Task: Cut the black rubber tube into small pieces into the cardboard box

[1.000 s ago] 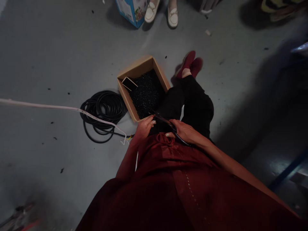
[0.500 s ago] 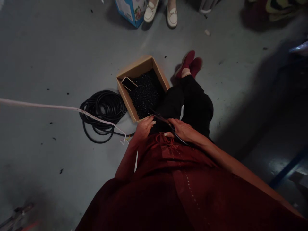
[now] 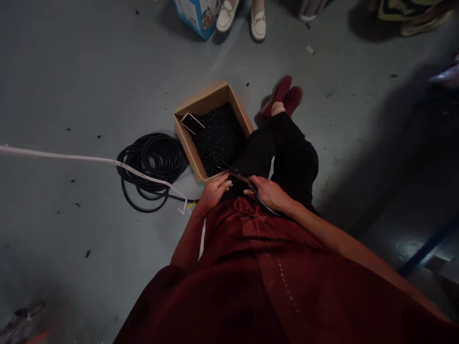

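Observation:
I sit on a grey floor in a dark red top and black trousers. My right hand (image 3: pixel 268 192) is closed around the handles of dark scissors (image 3: pixel 238 177), whose blades point up-left over my lap. My left hand (image 3: pixel 214 189) is curled at the blade end, pinching something dark and small that I cannot make out. Just beyond my hands stands an open cardboard box (image 3: pixel 186 136) filled with small black pieces, with a flat phone-like thing (image 3: pixel 192 123) leaning in its corner. A coil of black cable (image 3: pixel 154 165) lies on the floor left of the box.
A white cord (image 3: pixel 89 160) runs from the left edge to the cable's end near my left elbow. Another person's feet in white shoes (image 3: pixel 242 19) stand at the top by a blue box (image 3: pixel 195 14). Black scraps dot the floor. A blue bar (image 3: pixel 423 251) lies at right.
Both hands have stayed in my lap with the scissors; my right hand has shifted slightly. The view has drifted a little.

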`<state>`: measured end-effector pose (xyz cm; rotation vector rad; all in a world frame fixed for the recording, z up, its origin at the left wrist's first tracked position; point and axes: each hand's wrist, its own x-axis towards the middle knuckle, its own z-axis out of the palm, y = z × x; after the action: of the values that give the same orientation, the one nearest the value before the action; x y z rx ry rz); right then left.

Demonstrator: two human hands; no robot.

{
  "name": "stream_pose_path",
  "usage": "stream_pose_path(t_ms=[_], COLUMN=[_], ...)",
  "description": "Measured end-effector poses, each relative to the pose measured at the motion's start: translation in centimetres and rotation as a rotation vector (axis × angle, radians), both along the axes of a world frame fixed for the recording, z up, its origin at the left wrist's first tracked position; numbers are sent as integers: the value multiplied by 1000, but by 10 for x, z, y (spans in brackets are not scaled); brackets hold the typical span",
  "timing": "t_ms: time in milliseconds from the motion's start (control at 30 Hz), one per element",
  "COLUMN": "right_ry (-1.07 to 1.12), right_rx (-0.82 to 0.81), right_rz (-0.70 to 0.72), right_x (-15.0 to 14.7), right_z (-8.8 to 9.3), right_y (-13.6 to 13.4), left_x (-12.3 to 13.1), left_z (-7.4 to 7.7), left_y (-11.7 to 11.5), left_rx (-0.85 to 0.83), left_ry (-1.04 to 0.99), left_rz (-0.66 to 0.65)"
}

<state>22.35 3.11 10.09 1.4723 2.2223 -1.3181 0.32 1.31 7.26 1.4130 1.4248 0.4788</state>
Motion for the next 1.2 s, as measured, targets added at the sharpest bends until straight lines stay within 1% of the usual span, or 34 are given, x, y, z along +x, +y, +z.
stream_pose_path(t_ms=[67,133,300,467,567,767,933,1067,1200], right_ry=[-14,-33,-68,-123,-157,-238,-291,-315,-309], right_rx=[-2,2,8,18,24,2,-11,-22,-29], right_rz=[1,-2,17,36,63,106,94,86,53], right_x=[0,0,-2,-9,-14,-23,-23,-20,-12], right_z=[-2,-3,-5,-8,-10,-17,-18,-15,-14], right_y=[0,2,6,11,15,21,18,17,16], left_x=[-4,-9,-14,-12,-14,-20,-22,-23,-23], left_z=[-8,-14,-18,-19,-22,-35,-45,-47,-44], left_y=[-4,-8,-12,-11,-10,-9,-12,-14,-14], left_rx=[-60,-102,-165,-151,-137,-126,-106,-138,-137], left_ry=[-74,-108,-66,-30,-26,0,20,21,-10], left_rz=[44,60,105,152,156,106,92,108,154])
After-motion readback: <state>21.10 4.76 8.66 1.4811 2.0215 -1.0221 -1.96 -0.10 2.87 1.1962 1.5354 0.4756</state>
